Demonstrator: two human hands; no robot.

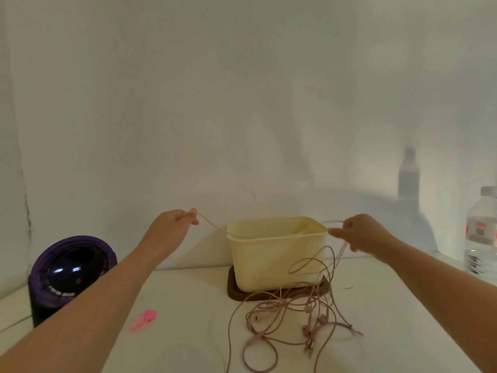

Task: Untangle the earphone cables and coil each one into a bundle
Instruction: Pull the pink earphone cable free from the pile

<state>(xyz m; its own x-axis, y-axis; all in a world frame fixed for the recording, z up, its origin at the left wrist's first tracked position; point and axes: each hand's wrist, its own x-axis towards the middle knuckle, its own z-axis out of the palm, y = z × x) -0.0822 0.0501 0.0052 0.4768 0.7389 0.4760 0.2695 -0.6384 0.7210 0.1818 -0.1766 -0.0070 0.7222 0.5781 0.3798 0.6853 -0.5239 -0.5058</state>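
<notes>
Far left on the table [188, 292] I've got a dark round device with a purple rim [70, 275], and right of it, nearer me, a small pink clip [144, 319] lying flat. My left hand [172, 224] is raised, thumb and fingertips pinching one thin strand of the earphone cables [306, 309]. That strand runs rightward, dipping across the near rim of the cream tub [277, 254], which sits on a dark brown mat [234, 290]. In front of the tub, on the near side, the rest of the cables lie in a loose pinkish tangle on the table: looping cords crossing each other, several pink earbuds and a plug mixed in. Loops rise from that heap up to my right hand [360, 235], held level with the tub's rim, fingers curled and pinching the cord. At the far right edge stands a clear plastic water bottle [481, 232].
</notes>
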